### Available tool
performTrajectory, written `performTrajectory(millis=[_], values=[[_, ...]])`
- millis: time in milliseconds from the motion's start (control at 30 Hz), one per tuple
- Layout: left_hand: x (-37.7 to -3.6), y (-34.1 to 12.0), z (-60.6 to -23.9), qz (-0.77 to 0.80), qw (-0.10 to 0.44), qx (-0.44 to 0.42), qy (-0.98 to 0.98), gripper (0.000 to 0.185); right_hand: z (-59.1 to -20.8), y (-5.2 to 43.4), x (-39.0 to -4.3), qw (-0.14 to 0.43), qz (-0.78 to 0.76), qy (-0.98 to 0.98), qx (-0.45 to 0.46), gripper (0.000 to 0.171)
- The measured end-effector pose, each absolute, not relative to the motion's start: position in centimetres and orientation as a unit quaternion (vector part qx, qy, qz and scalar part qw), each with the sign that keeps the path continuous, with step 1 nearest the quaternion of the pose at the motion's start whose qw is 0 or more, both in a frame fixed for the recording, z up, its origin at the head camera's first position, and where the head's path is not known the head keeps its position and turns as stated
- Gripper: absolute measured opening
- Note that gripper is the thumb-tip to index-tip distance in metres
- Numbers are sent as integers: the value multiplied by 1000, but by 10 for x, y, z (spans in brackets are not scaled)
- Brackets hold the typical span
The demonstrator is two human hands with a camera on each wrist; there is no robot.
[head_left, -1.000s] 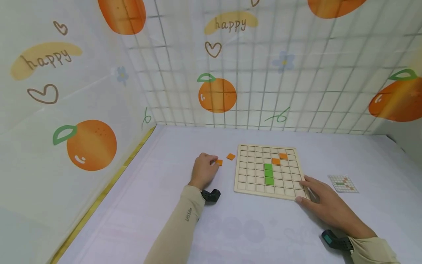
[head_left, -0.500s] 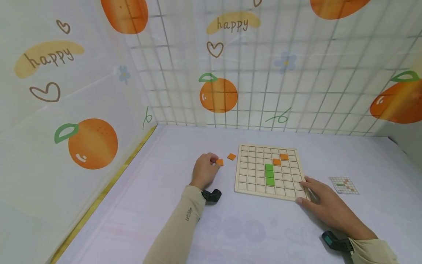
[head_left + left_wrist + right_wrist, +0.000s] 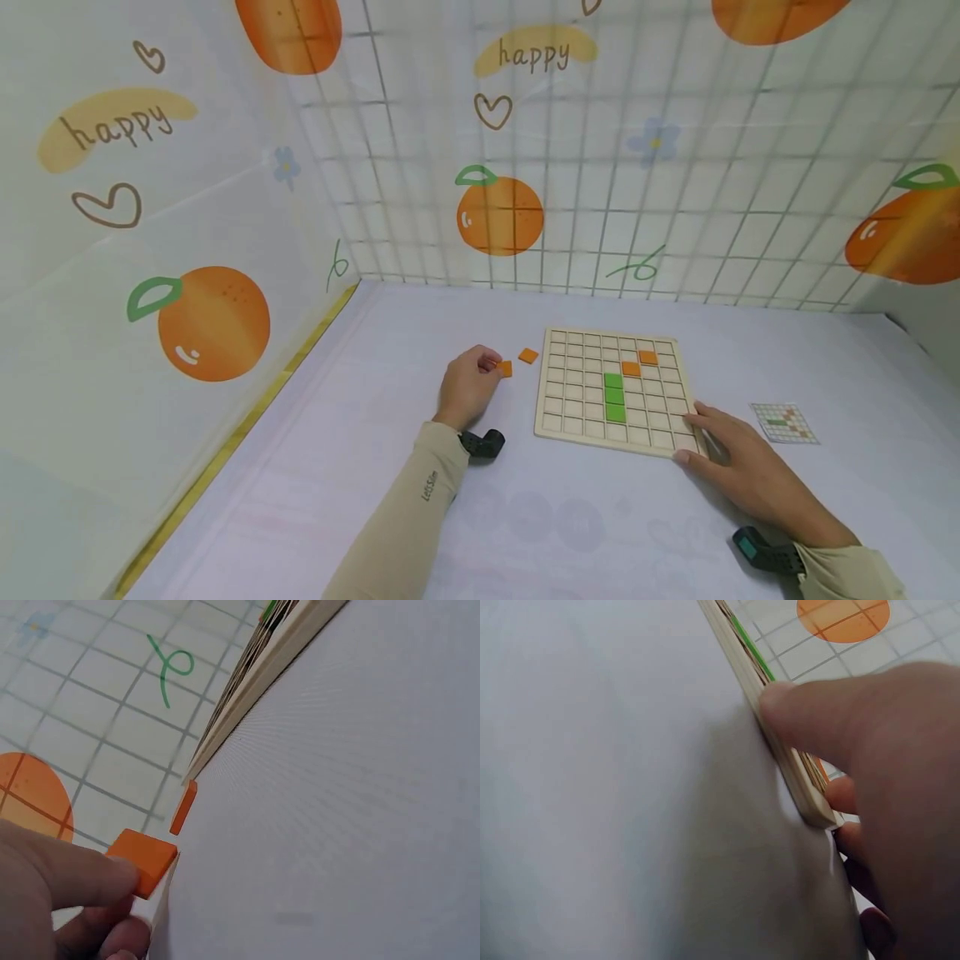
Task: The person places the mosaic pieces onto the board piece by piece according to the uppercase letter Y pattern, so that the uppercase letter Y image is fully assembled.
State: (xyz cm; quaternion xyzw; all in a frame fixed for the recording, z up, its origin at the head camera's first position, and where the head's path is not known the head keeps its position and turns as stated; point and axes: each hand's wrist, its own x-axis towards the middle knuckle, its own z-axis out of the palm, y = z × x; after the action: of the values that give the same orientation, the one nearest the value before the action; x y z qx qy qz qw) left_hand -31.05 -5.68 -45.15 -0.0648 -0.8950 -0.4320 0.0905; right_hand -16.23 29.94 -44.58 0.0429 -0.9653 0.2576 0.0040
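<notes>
My left hand (image 3: 468, 387) pinches a square orange tile (image 3: 145, 859) between thumb and fingers, left of the wooden grid board (image 3: 568, 387). The held tile is tilted in the left wrist view, its near corner under the thumb. Beyond it a second orange tile (image 3: 528, 356) lies loose on the table. On the board sit several tiles: a column of green ones (image 3: 614, 397) and two orange ones (image 3: 632, 368) set diagonally. My right hand (image 3: 738, 467) grips the board's near right corner, thumb on the front edge, fingers at the right side.
A small printed card (image 3: 784, 423) with a coloured grid pattern lies right of the board. The white-covered table (image 3: 300, 467) meets a patterned curtain (image 3: 405, 167) at the back and left.
The left hand lifts and tilts the orange tile slightly, its fingers closing more round it. The right hand and the board stay put; the head view shifts a little.
</notes>
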Motion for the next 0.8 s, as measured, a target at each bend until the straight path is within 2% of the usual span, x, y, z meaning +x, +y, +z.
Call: performTrajectory(millis=[200,467,800], values=[[-315,-57,-454,-511,89,-62,-853,10,-447,300,-163,5,255,-966,44,85],[-313,-51,-449,-649,30,-63,-757,20,-446,300,-160,10,260,-964,51,83],[-302,-42,-426,-668,-3,-73,-740,14,-445,301,-160,18,268,-961,61,80]])
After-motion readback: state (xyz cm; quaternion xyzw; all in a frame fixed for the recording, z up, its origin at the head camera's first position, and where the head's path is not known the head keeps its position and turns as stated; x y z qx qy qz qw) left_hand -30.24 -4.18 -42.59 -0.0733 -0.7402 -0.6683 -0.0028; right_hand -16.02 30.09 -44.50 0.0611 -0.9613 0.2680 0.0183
